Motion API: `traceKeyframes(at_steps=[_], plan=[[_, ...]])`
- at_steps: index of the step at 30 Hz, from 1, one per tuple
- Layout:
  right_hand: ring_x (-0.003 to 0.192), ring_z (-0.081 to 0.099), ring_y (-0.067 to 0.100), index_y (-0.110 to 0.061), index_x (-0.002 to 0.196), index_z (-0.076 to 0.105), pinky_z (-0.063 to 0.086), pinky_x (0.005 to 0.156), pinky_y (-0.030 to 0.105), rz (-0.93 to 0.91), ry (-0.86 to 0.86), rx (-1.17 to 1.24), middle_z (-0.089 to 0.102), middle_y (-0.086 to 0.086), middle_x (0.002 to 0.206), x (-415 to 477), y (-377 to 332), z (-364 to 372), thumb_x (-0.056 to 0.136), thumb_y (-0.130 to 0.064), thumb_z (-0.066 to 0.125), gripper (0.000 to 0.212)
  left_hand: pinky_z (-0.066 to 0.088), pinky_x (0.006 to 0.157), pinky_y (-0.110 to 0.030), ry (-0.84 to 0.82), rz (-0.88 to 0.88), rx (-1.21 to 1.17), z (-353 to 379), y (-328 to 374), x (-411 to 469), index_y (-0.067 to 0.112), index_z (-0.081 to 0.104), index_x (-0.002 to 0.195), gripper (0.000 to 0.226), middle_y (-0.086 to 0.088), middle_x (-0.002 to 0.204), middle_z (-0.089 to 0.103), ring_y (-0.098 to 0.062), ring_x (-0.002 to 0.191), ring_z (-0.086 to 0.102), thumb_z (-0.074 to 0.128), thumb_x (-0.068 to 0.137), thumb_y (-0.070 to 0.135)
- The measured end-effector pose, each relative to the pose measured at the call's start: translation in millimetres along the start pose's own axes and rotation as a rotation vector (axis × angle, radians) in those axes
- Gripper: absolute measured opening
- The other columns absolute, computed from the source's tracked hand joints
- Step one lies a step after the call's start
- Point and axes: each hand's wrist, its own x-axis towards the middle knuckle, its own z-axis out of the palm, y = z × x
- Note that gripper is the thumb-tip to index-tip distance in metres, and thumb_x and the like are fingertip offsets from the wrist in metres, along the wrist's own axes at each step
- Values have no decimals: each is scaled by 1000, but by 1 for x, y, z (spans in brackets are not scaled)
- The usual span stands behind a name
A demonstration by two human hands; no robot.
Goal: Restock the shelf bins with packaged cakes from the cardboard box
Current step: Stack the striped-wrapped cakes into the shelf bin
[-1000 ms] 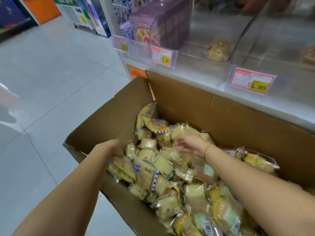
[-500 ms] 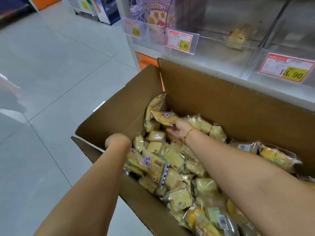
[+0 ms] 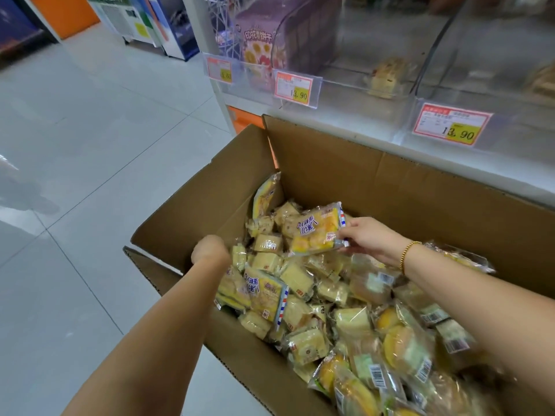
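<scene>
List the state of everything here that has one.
cardboard box, open, heaped with packaged cakes.
yellow cake packet, held above the pile, pinched at one end.
right hand, pinching that packet.
left hand, reaching into the box, fingers hidden.
clear shelf bin, nearly empty, one cake inside.

White shelf [image 3: 450, 171] carries clear bins [image 3: 345, 97] — one holds a lone cake [image 3: 386, 77].
</scene>
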Motion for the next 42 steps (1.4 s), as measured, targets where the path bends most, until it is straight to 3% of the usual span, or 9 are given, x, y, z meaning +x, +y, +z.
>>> traceKeyframes(at_steps=[3,6,15,19,21,25,30,35,42], plan=[[58,62,17,-10,70,52,57,70,29,-28,28,31,59,10,77,-17,-8,-19,89,-3,62,22,53,60,-23,-237,-89,-153,-12,1,-1,6,53,68,22,-6,65,59,-17,76,66,65,86,6],[71,65,19,-7,74,56,58,67,25,-44,19,111,66,16,92,-41,-13,-38,90,-3,62,17,42,43,-17,-539,-204,-381,-25,5,-10,9,45,61,34,-1,39,43,-9,52,44,61,90,6],[62,61,12,0,85,59,55,53,17,-148,125,500,66,13,80,-145,-9,-82,89,1,56,6,56,76,-28,-295,129,-1203,-71,19,-111,6,49,66,28,3,39,46,-6,33,50,61,91,4],[69,64,12,1,100,60,57,61,19,-264,57,661,69,13,89,-207,9,-100,62,-20,84,49,59,68,-29,-310,266,-1444,-70,33,-174,-1,57,89,10,-16,85,54,-27,81,59,59,93,8],[65,63,10,0,97,59,56,58,18,-323,82,733,67,12,83,-237,14,-106,62,-17,79,44,59,80,-34,-352,315,-1530,-70,48,-204,-8,60,103,18,-18,105,63,-31,96,65,58,94,8],[54,60,8,-3,80,61,53,52,16,-460,94,902,64,5,65,-286,22,-109,66,-11,71,18,57,57,-22,-356,408,-1667,-74,90,-268,2,63,91,13,-5,77,72,-10,60,69,51,96,3],[71,69,13,-9,73,75,58,68,21,-566,89,944,72,12,88,-321,24,-122,21,-29,100,60,56,55,-21,-476,480,-1928,-87,135,-330,3,62,101,12,-7,86,72,-13,65,70,52,95,4],[80,69,19,0,92,63,56,80,27,-655,90,986,70,16,93,-357,28,-139,58,-9,84,41,54,72,-30,-601,449,-2063,-79,182,-392,3,57,100,9,-10,93,62,-19,81,61,51,95,-2],[85,70,27,3,100,63,59,80,37,-716,188,943,71,20,98,-404,47,-177,77,-2,60,23,55,53,-19,-724,559,-1909,-58,211,-448,4,54,82,13,-9,72,64,-13,59,67,55,90,-7]])
